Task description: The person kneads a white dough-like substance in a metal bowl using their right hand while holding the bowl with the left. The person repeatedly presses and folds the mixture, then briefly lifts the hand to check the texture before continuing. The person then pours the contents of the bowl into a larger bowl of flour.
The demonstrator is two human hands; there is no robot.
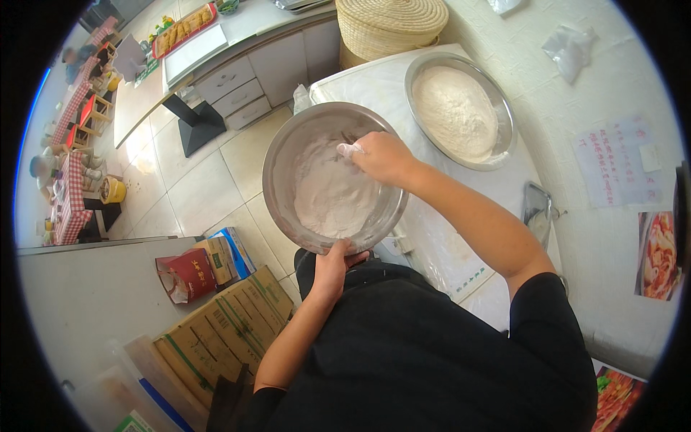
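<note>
A deep stainless steel bowl [273, 178] with flour [334, 200] in it is held in front of my waist, tilted toward me. My left hand [336, 264] grips its near rim. Over the bowl's far right part is my right hand [380, 156], fingers curled, with white flour on the thumb. Something dark and thin shows beside those fingers, but whether they hold it is unclear. To the right, a second, wider steel bowl [414, 116] with pale flour [459, 116] stands on a white, plastic-covered surface [426, 221].
A lidded woven straw basket [391, 27] stands behind the bowls. Cardboard boxes [232, 329] and a red paper bag [186, 275] are at lower left. Across the tiled floor [200, 183] are a drawer counter [232, 81] and people at checked tables [75, 183].
</note>
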